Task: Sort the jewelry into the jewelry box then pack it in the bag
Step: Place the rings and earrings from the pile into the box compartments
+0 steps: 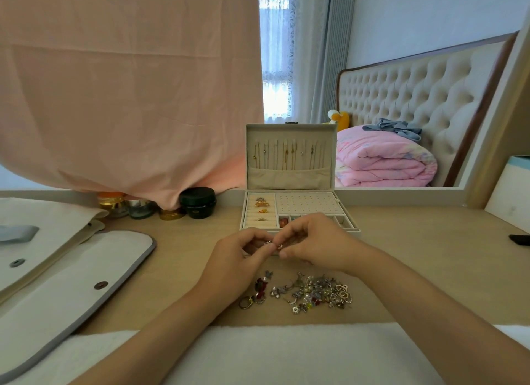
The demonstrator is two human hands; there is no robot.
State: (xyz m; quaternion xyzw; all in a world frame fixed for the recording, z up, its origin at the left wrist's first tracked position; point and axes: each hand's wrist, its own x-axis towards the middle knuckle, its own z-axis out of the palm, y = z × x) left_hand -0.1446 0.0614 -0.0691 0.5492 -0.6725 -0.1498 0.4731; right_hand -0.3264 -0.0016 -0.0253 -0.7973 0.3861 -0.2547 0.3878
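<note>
A beige jewelry box stands open on the wooden table, its lid upright with several necklaces hanging inside. Gold rings sit in its left ring rolls; the earring panel is bare. Just in front of the box, my left hand and my right hand meet and pinch one small sparkly piece of jewelry between their fingertips. A loose pile of jewelry lies on the table below my hands. The white bag with a grey edge lies flat at the left.
Several cosmetic jars, among them a black jar, stand at the back left under a hanging pink cloth. A mirror rises behind the box. A white cloth covers the table's near edge. A dark object lies at far right.
</note>
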